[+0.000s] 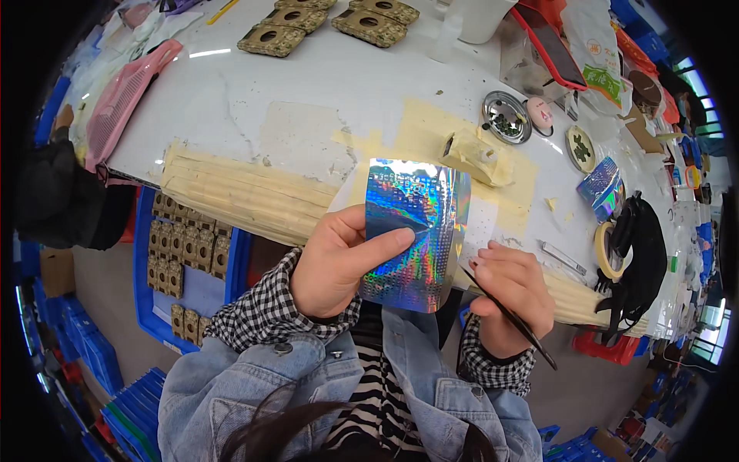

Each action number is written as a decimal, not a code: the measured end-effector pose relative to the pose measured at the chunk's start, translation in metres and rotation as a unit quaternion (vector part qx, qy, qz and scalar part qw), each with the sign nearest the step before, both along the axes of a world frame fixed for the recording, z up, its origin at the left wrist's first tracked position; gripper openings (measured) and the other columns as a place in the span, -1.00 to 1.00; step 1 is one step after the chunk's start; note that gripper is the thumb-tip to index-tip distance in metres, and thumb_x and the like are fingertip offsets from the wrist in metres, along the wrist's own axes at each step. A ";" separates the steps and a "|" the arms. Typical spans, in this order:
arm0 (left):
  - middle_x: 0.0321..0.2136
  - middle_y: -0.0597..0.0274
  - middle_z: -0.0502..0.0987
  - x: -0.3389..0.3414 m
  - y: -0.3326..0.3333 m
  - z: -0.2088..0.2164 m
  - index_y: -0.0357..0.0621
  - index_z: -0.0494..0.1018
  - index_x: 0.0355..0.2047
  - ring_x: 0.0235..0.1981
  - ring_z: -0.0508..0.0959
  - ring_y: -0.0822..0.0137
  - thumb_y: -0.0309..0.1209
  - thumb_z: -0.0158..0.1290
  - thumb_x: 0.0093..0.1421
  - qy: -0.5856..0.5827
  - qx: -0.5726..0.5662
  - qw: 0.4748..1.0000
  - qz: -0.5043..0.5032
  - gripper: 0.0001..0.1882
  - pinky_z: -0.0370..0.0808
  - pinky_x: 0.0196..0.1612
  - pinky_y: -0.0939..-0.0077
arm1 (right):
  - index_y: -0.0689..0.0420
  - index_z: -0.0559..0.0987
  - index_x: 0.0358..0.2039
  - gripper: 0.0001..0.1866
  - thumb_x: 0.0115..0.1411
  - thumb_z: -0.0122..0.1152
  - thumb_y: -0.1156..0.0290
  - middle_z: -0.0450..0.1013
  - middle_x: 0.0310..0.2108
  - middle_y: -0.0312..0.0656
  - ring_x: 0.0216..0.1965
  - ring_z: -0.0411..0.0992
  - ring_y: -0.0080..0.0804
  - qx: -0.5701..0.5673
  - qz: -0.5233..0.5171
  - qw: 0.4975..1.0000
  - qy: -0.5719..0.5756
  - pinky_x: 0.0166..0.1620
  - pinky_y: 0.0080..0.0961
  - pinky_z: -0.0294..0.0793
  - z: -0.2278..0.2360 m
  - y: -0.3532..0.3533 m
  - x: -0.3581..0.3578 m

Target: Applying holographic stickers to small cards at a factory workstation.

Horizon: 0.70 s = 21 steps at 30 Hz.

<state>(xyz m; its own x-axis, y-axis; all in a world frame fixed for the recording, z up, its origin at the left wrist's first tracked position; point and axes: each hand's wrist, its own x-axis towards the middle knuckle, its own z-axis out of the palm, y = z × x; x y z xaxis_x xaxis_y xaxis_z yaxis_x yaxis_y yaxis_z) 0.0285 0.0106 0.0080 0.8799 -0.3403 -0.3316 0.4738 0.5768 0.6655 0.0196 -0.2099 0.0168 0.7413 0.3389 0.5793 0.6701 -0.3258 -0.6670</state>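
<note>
My left hand point(339, 258) grips a shiny holographic sheet point(416, 231) by its left side, thumb across its front. Rows of small raised or cut shapes cover the sheet, and it is held upright above the table's near edge. Just right of it, my right hand point(512, 296) holds black tweezers point(517, 323) between its fingers, the thin tip pointing up and left toward the sheet without touching it. Beyond the sheet, a camouflage-patterned part partly wrapped in yellowish tape point(477, 158) rests on the table.
Camouflage toy tank hulls point(281, 35) stand at the far side; more fill a blue crate point(150, 323) below left. A pink basket point(127, 100) lies left. Rightward are a round metal dish point(521, 123), a tape roll point(608, 254), a black bag point(645, 258) and a red-cased phone point(546, 46).
</note>
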 end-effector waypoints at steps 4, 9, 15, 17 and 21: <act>-0.21 0.17 0.57 -0.002 -0.003 0.001 -0.31 0.45 -0.09 -0.19 0.55 0.45 -0.56 0.02 0.23 -0.006 0.004 1.000 0.000 -0.77 0.50 -0.10 0.54 | 0.20 0.57 -0.14 -0.60 -0.03 0.37 0.37 0.49 -0.16 -0.04 -0.15 0.49 -0.19 0.004 -0.002 0.999 0.035 0.00 -0.23 0.50 -0.001 0.015 -0.003; -0.20 0.17 0.56 -0.003 -0.005 0.000 -0.30 0.42 -0.07 -0.19 0.55 0.45 -0.56 0.01 0.23 -0.020 0.008 1.000 0.006 -0.75 0.50 -0.10 0.55 | 0.21 0.56 -0.12 -0.60 -0.02 0.34 0.40 0.48 -0.15 -0.02 -0.12 0.49 -0.17 -0.019 -0.004 1.000 0.022 0.04 -0.24 0.49 -0.001 0.020 -0.006; -0.21 0.17 0.56 -0.003 -0.008 0.002 -0.30 0.41 -0.08 -0.21 0.55 0.45 -0.57 0.02 0.22 -0.016 0.019 1.000 0.006 -0.75 0.50 -0.11 0.56 | 0.21 0.56 -0.12 -0.60 -0.02 0.35 0.41 0.48 -0.15 -0.03 -0.15 0.50 -0.19 -0.042 -0.010 0.999 0.001 0.02 -0.26 0.52 -0.004 0.019 -0.009; -0.21 0.17 0.56 -0.003 -0.008 0.002 -0.30 0.41 -0.07 -0.21 0.55 0.45 -0.57 0.02 0.22 -0.014 0.019 1.000 0.008 -0.75 0.51 -0.11 0.56 | 0.21 0.56 -0.12 -0.60 -0.03 0.35 0.41 0.48 -0.15 -0.03 -0.16 0.51 -0.19 -0.041 -0.010 0.999 0.001 0.01 -0.26 0.52 -0.006 0.020 -0.009; -0.20 0.18 0.56 -0.003 -0.009 0.002 -0.30 0.41 -0.07 -0.21 0.55 0.45 -0.57 0.02 0.22 -0.016 0.017 1.000 0.013 -0.74 0.51 -0.12 0.56 | 0.20 0.57 -0.12 -0.59 -0.03 0.36 0.42 0.48 -0.15 -0.03 -0.16 0.51 -0.19 -0.045 -0.015 0.999 0.000 0.01 -0.26 0.52 -0.006 0.021 -0.009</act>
